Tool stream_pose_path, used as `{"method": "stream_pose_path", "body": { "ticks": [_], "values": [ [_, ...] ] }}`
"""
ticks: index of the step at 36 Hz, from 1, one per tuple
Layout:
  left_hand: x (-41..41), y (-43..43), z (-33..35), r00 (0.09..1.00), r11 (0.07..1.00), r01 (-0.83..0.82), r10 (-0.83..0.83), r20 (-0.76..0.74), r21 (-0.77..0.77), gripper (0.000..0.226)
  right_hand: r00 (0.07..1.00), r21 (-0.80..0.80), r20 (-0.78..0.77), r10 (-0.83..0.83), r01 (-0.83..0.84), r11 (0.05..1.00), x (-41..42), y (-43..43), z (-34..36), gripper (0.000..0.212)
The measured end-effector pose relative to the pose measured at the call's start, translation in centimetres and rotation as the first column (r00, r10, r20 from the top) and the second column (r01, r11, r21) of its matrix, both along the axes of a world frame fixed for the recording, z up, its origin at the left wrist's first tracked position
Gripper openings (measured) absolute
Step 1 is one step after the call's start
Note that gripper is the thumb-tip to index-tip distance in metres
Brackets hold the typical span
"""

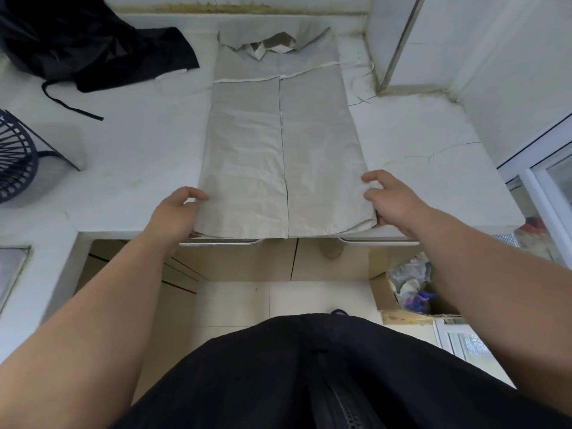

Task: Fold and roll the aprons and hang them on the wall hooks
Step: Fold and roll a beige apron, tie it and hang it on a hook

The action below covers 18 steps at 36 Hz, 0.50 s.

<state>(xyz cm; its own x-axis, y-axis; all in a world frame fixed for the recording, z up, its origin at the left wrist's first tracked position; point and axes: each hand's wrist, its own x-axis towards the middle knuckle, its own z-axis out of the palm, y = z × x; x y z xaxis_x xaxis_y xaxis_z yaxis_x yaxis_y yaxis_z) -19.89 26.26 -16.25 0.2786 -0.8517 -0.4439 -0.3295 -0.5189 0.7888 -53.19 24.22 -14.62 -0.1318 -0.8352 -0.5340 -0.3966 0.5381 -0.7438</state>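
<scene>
Beige apron [278, 144] lies flat on the white counter [139, 134], running lengthwise away from the person. Both long sides are folded inward and their edges meet along a centre line. Its near end sits at the counter's front edge. At the far end, near the back wall, the bib part shows loose crumpled folds of strap fabric [272, 46]. Left hand [175, 213] grips the near-left corner, fingers curled over the cloth edge, with the corner lifted slightly over the palm. Right hand [391, 199] grips the near-right corner, fingers bent on top and thumb tucked at the fold below. A thin white tie cord [360, 85] trails off the apron's right side in a loop onto bare counter, close to the tiled wall column [380, 35] just beside the far-right end. Black apron [93, 41] is heaped at far left. One corner reaches toward the beige apron's upper-left side but stays apart from it, and its black strap [66, 102] snakes toward the near side. A dark wire basket [15, 162] sits at the left edge, well apart from the cloth. A crack [445, 150] runs across the counter on the right. Metal drawer handles [221, 242] show under the front edge. On the floor at right is a cardboard box [382, 295] stuffed with plastic bags. A sliding window frame [538, 168] stands at far right. The person's dark zipped garment [309, 376] fills the bottom of the view.
</scene>
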Motion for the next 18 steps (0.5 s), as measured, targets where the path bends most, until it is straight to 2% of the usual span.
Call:
{"method": "stream_pose_path", "body": {
  "ticks": [2, 5, 7, 10, 13, 16, 17, 18],
  "values": [
    [0.2, 0.0, -0.1, 1.0, 1.0, -0.008, 0.008, -0.03, -0.007, 0.034, 1.0, 0.036, 0.013, -0.002, 0.001, 0.999, 0.2, -0.1, 0.4, 0.023],
    [0.5, -0.1, 0.3, 0.997, 1.0, -0.016, 0.016, -0.078, 0.0, 0.04, 0.996, 0.075, 0.063, -0.058, 0.053, 0.996, 0.2, -0.2, 0.8, 0.025],
    [0.8, -0.1, 0.5, 0.997, 1.0, 0.024, -0.023, -0.073, 0.012, 0.046, 0.999, 0.069, 0.022, -0.023, 0.021, 0.997, -0.1, -0.3, 0.7, 0.027],
    [1.3, 0.0, 0.5, 0.992, 0.992, 0.124, -0.124, -0.016, 0.03, 0.05, 0.99, 0.05, -0.098, 0.102, -0.097, 0.994, -0.6, -0.3, 0.3, 0.043],
    [1.8, 0.1, 0.4, 0.985, 0.985, 0.173, -0.173, 0.007, 0.007, 0.037, 0.974, 0.044, -0.162, 0.157, -0.152, 0.987, -0.9, -0.1, 0.0, 0.042],
    [2.0, -0.1, 0.0, 0.982, 0.982, 0.187, -0.186, 0.044, -0.029, 0.013, 0.97, 0.016, -0.159, 0.183, -0.183, 0.983, -0.9, 0.0, 0.0, 0.015],
    [1.9, -0.2, -0.1, 0.982, 0.983, 0.178, -0.176, 0.062, -0.04, 0.006, 0.967, 0.013, -0.168, 0.193, -0.194, 0.981, -0.9, -0.1, -0.1, 0.015],
    [1.9, -0.3, -0.3, 0.983, 0.985, 0.169, -0.165, 0.077, -0.045, 0.016, 0.965, 0.013, -0.176, 0.194, -0.195, 0.981, -0.9, -0.1, -0.2, 0.022]
  ]
}}
